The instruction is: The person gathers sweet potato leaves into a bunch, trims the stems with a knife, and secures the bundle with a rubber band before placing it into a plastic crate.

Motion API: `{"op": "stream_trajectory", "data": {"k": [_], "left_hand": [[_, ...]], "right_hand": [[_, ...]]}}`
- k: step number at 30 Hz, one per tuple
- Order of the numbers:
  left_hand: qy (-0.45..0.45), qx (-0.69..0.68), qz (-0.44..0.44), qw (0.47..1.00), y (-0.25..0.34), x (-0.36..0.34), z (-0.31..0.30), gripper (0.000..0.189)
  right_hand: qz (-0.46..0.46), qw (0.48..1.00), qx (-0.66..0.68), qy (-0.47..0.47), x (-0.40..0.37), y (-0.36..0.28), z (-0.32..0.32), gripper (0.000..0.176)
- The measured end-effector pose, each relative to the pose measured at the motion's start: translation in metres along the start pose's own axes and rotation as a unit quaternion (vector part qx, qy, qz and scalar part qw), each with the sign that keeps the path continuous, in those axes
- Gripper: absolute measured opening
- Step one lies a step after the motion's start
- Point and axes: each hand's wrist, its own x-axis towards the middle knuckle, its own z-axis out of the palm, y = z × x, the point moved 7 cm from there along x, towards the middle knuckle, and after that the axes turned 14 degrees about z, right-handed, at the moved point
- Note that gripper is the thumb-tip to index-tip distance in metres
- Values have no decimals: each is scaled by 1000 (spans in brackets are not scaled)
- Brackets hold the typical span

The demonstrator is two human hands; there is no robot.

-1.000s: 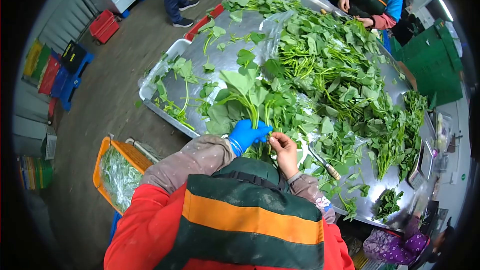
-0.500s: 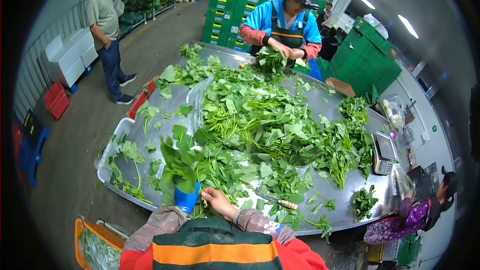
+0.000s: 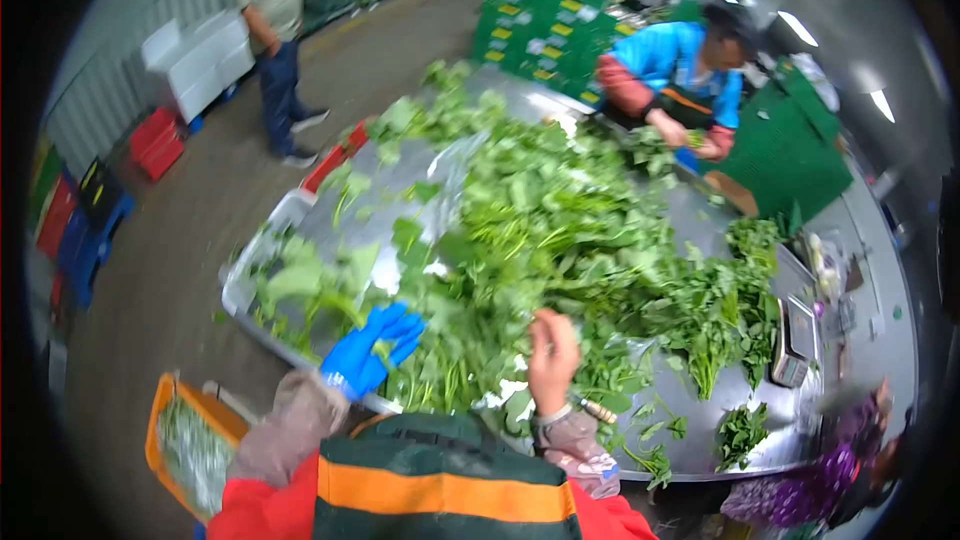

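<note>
Head view: the bunch [image 3: 305,280] lies just beyond the left hand [image 3: 368,352], its fingers now spread (gloved); the right hand [image 3: 553,362], seemingly empty, fingers loosely apart, has parted from it, ending their joint work; right of its wrist, the knife [image 3: 598,411].

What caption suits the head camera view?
Blue-gloved left hand and bare right hand over leafy greens on a metal table.

Left hand [image 3: 370,352] gloved in bright blue, leaves [image 3: 540,205] green, counter [image 3: 680,448] silver-grey, apron [image 3: 450,460] dark green crossed by an orange band [image 3: 440,495], crate [image 3: 212,408] orange, co-worker's jacket [image 3: 665,55] blue with reddish sleeves [image 3: 625,88]
</note>
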Motion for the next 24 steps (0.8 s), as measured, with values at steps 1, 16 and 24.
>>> {"op": "stream_trajectory", "data": {"k": [1,16,24], "left_hand": [[-33,41,8,999,1,-1,18,38],[-24,35,-121,992,-73,-7,-48,40],[30,26,-175,984,-74,-15,-51,38]], "right_hand": [[73,997,35,-15,-2,2,3,11],[247,945,-4,-215,-59,146,72,12],[8,968,-164,-192,12,105,119,39]]}}
